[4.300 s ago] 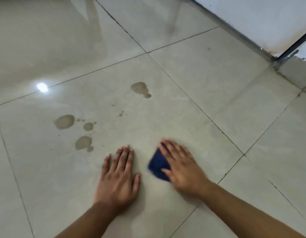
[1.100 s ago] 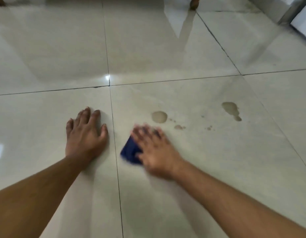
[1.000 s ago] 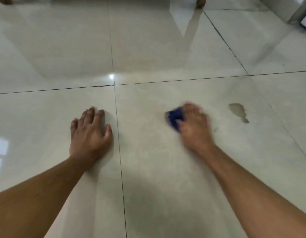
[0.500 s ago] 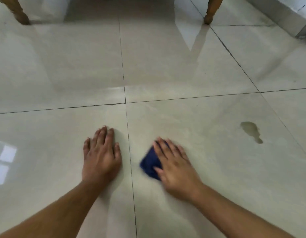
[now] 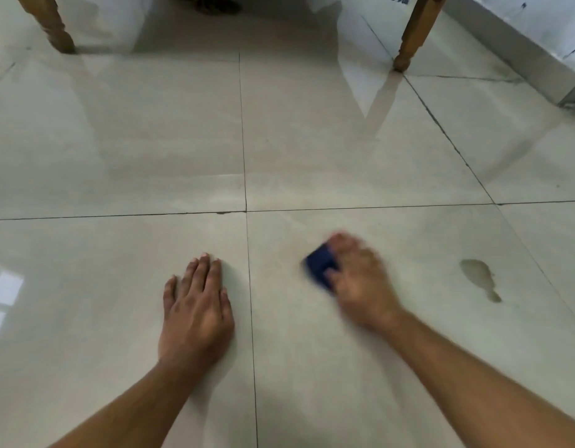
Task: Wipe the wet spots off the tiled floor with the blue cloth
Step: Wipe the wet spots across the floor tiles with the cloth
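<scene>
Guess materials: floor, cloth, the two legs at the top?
Floor: glazed tile, likely ceramic or porcelain; glossy reflections, dark grout lines. Blue cloth: soft fabric, motion-blurred, weave unreadable. Legs: turned wood, tan, apparently varnished.

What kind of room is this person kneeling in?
Probably a room in a home: a glossy tiled floor, two turned wooden furniture legs, perhaps a table's, and a white wall with a skirting along its base.
</scene>
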